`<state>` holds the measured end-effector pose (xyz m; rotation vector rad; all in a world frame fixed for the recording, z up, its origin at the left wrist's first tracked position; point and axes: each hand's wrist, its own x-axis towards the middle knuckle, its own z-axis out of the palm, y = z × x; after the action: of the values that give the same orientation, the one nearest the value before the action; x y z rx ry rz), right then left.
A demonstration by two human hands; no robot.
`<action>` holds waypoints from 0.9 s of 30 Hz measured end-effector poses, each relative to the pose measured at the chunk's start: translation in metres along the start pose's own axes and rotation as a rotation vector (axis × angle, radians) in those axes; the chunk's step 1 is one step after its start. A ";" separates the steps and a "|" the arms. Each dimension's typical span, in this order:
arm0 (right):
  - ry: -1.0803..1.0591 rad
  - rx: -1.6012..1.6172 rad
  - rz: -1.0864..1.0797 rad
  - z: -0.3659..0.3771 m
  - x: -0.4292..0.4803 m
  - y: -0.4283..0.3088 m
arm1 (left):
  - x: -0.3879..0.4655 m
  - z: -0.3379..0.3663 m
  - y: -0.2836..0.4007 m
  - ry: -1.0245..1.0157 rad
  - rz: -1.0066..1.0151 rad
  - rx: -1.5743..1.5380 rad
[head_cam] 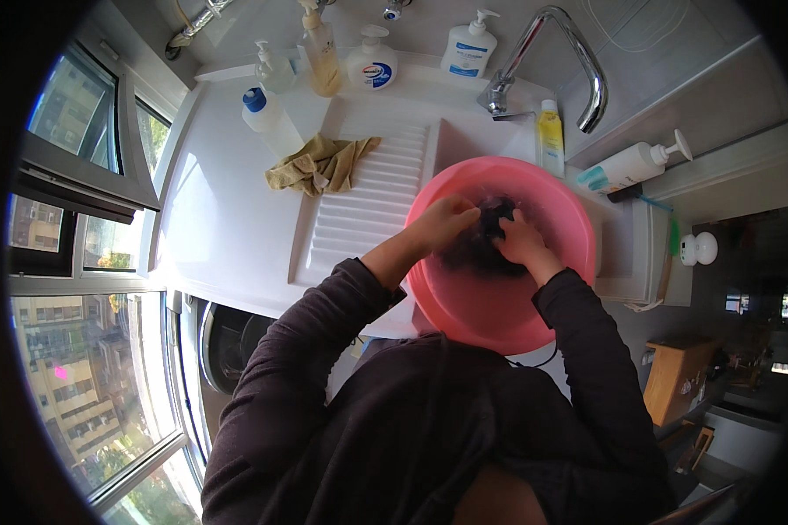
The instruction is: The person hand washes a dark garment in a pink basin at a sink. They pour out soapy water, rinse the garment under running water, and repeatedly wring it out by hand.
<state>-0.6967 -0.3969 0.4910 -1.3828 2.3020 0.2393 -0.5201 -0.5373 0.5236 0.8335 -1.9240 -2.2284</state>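
A pink plastic basin with water in it sits over the laundry sink. In the water lies a dark cloth, partly sunk and blurred below the surface. My left hand pinches a raised part of the cloth from the left, thumb and fingers together. From the right, my right hand grips the same raised bunch, close to the left hand. The cloth's full shape is hidden under the cloudy water.
Left of the basin is a ribbed washboard with a crumpled tan cloth at its upper end. A blue-capped bottle, pump bottles, a yellow bottle and a chrome faucet stand around. A white pump bottle is at right.
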 end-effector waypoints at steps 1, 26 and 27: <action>-0.034 0.030 -0.073 -0.001 -0.001 0.003 | 0.002 -0.001 -0.003 -0.016 0.006 0.019; 0.401 0.357 -0.136 -0.041 -0.112 0.039 | -0.006 0.021 0.070 -0.380 0.177 0.450; 0.463 0.359 -0.197 -0.042 -0.115 0.038 | -0.009 0.023 0.077 -0.399 0.200 0.473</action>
<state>-0.6952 -0.3028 0.5778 -1.5745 2.3711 -0.5850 -0.5446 -0.5293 0.5998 0.2079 -2.6404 -1.9589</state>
